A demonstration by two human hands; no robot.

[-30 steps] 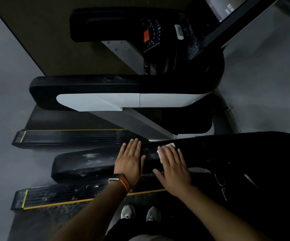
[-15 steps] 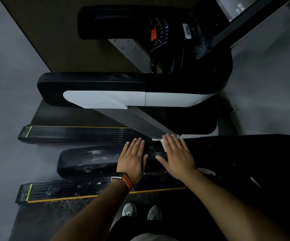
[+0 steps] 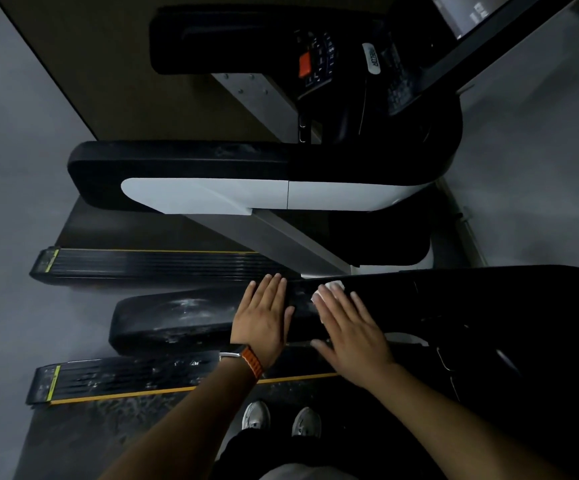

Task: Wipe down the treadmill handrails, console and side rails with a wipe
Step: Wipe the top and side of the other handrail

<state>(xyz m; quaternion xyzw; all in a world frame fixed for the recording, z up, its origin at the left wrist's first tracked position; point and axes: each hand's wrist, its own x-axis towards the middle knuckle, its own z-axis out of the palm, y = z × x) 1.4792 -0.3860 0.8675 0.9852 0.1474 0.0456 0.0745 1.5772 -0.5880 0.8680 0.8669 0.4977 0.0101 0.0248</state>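
Note:
A black padded handrail [image 3: 177,318] runs across the lower middle of the head view, its surface streaked with wet marks. My left hand [image 3: 264,317], with an orange watch strap on the wrist, lies flat on it with straight fingers. Just to its right my right hand [image 3: 347,327] presses a white wipe [image 3: 333,287] flat onto the same rail; only the wipe's edge shows past my fingertips. A second black and white handrail [image 3: 194,174] lies farther back. The console [image 3: 350,64] with an orange button sits at the top.
A ribbed black side rail with a yellow edge [image 3: 142,379] lies below the near handrail, and another one [image 3: 149,266] lies behind it. My two shoes [image 3: 281,419] stand on the belt. Grey floor spreads to the left and right.
My right hand slid the wipe a little farther away across the rail, then back slightly. My left hand stayed flat in place. The view shifted slightly.

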